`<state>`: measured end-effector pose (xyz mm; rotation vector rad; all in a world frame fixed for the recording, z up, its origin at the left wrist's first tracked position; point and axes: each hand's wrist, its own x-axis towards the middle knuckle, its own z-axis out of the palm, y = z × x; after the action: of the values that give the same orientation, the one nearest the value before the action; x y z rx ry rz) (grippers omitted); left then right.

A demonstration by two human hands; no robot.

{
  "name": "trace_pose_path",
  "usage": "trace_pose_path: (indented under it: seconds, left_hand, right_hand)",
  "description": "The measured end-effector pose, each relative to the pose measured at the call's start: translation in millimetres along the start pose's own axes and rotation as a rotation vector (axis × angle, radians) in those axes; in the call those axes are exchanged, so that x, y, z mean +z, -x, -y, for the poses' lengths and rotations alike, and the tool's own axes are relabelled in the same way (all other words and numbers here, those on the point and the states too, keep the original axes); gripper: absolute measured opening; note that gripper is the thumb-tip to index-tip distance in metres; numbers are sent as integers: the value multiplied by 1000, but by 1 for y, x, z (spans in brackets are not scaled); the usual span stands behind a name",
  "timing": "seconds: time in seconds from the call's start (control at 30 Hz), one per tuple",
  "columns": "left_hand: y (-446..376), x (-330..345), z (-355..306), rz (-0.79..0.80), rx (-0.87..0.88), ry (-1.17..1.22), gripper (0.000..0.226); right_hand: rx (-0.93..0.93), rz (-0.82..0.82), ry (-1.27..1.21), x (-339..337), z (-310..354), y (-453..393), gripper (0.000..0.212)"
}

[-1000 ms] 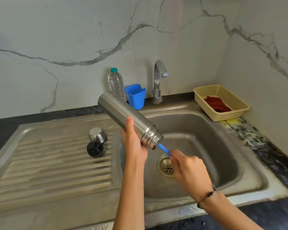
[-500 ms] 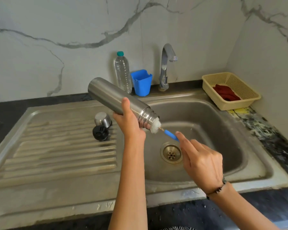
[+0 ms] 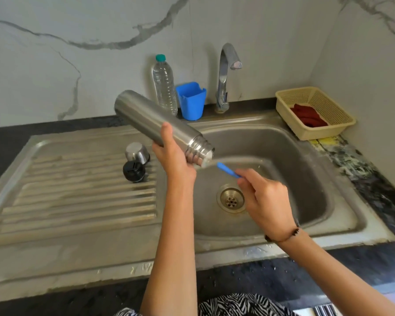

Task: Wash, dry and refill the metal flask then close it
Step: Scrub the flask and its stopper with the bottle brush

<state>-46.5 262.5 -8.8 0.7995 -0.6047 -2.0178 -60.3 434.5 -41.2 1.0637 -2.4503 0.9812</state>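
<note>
The big steel sink (image 3: 324, 185) sits in the dark desk (image 3: 374, 179), with a ridged draining board (image 3: 78, 190) on its left side. A tap (image 3: 225, 76) stands behind it. The left hand (image 3: 176, 160) is wrapped around the metal flask (image 3: 160, 124), which is tilted over the sink with its open mouth pointing down to the right. The right hand (image 3: 267, 201) pinches the blue handle of a bottle brush (image 3: 228, 170); its white bristles are at the flask's mouth. A steel cup (image 3: 137, 151) and black stopper (image 3: 134, 171) rest on the draining board.
</note>
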Motion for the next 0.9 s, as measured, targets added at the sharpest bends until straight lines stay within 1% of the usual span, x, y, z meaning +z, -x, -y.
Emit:
trace_pose_path:
  seconds: [0.03,0.07,0.1,0.17,0.2,0.23,0.27,0.3,0.37,0.47,0.5,0.57,0.6,0.63,0.67,0.73,0.8,0.83,0.9]
  left_hand:
    - [-5,-2,-2,-12,12,20,44]
    - [-9,-4,-2,-23,20,34,47]
    - [-10,-5,-1,-21,18,34,49]
    - [-6,-4,8,20,-13,14,47]
    - [-3,-3,13,41,-29,5,46]
    - [-2,-2,16,54,-36,-3,48]
    - [-3,-2,17,59,-36,0,49]
    - [-4,-2,17,55,-36,11,49]
    - [-7,-5,14,30,-27,30,48]
    - [-9,-11,10,-22,-23,25,43]
    - [-8,-12,9,-39,-27,18,40]
    - [-4,-9,12,-47,-39,15,40]
    - [-2,-6,15,-36,-47,11,42]
    - [0,-2,19,-27,-55,4,44]
    - [2,0,22,-21,-52,-8,44]
    - [4,3,23,-22,-25,-21,40]
    - [2,3,20,-28,-4,7,37]
    - [1,3,18,-27,-1,25,36]
    - [-1,4,18,-20,-3,45,43]
  right_hand:
    - [43,42,-37,-7,-1,4,26]
    - [124,123,-110,-11,-1,4,20]
    - [251,232,-249,-13,1,0,18]
    - [621,475,-709,-14,5,-16,24]
    - [762,602,-888,-16,6,-22,26]
    - [820,695,-971,-18,4,-27,27]
    - [828,750,-983,-21,1,-29,27]
    - [806,777,-945,-26,-2,-32,26]
    - [735,746,-790,-37,-8,-31,20]
    - [611,647,-647,-55,-16,-21,12]
    - [513,605,-569,-56,-19,-18,10]
    - [226,454,-259,-49,-25,-15,6]
    - [135,385,-99,-43,-23,-15,10]
    - [77,336,23,-36,-20,-16,19]
    - [28,306,105,-28,-16,-18,23]
    - [-58,224,214,-16,-8,-23,18]
    - [-80,158,273,-12,-1,-29,28]
    - [-77,113,262,-11,3,-34,27]
    - [-73,50,233,-4,10,-42,18]
